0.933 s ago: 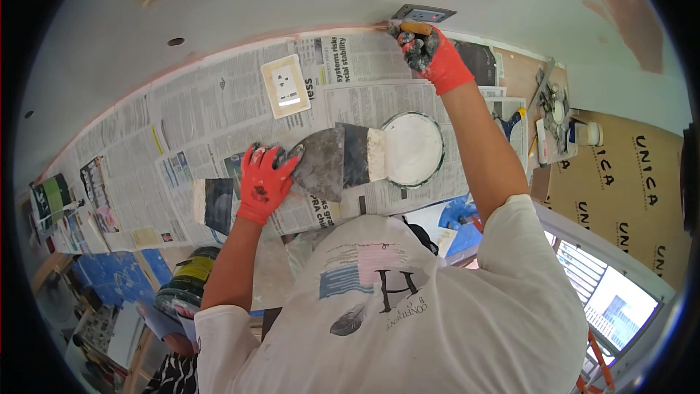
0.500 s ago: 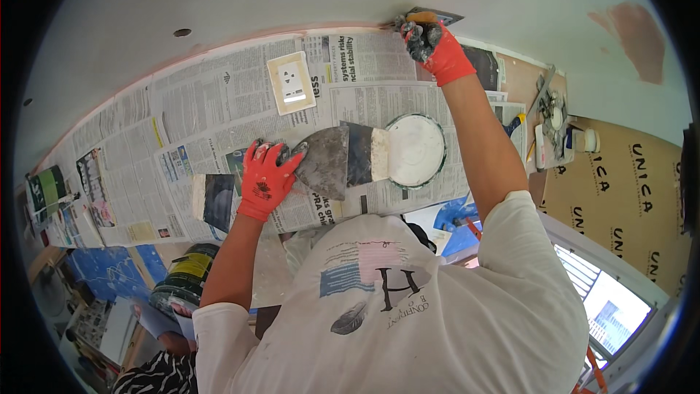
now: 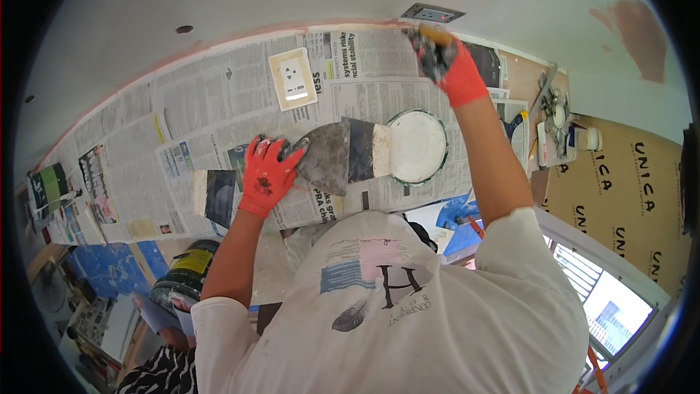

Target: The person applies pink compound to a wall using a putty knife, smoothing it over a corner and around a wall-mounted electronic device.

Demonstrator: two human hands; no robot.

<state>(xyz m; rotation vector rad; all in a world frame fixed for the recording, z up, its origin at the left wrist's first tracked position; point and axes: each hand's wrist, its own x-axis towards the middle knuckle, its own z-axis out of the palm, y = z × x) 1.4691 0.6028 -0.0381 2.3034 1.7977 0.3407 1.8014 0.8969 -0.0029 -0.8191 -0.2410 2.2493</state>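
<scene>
My left hand (image 3: 265, 175), in a red glove with dark, stained fingertips, has its fingers curled at the narrow end of a fan-shaped grey scraper (image 3: 326, 157). Beyond the scraper's wide edge lies a dark flat piece with a beige band (image 3: 381, 151), touching a round tub lid of white paste (image 3: 418, 147). A similar dark piece (image 3: 219, 198) lies left of that hand. My right hand (image 3: 453, 66), gloved alike, is raised near the wall and closed round a tool with an orange-brown handle (image 3: 435, 35); motion blurs its working end.
Newspaper (image 3: 197, 109) covers the work surface. A cream socket plate (image 3: 292, 79) lies on it, and a dark socket (image 3: 433, 12) is set in the wall. Tools clutter a tray (image 3: 558, 120) at right. Tubs (image 3: 191, 270) stand lower left, near another person's patterned clothing (image 3: 160, 372).
My right hand has drawn back from the wall, down and slightly right, uncovering the dark socket. The left hand and the grey scraper stay nearly in place.
</scene>
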